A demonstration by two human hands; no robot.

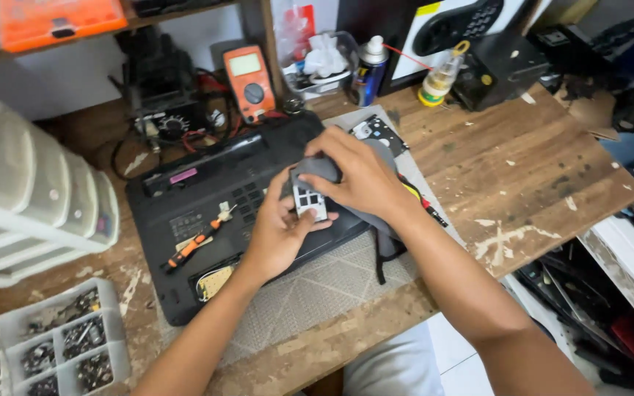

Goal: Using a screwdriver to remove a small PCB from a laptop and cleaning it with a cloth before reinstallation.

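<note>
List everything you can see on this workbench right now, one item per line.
laptop: one, black, upside down on the grey mat
small metal bracket: one, silver, held in both hands
cloth: one, grey, under the right hand
screwdriver: one, orange-black, on the laptop
multimeter: one, orange, back of bench
spray can: one, blue, back
small bottle: one, yellowish, back
screw tray: one, clear, front left
drawer unit: one, white, left
left hand: holds bracket
right hand: on cloth and bracket

Both hands [317, 202] cover most of the grey cloth [324, 170] and small metal bracket [308, 202] above the laptop [207, 191]. Left of the laptop, the picture's edge cuts the screw tray [45, 345].
</note>
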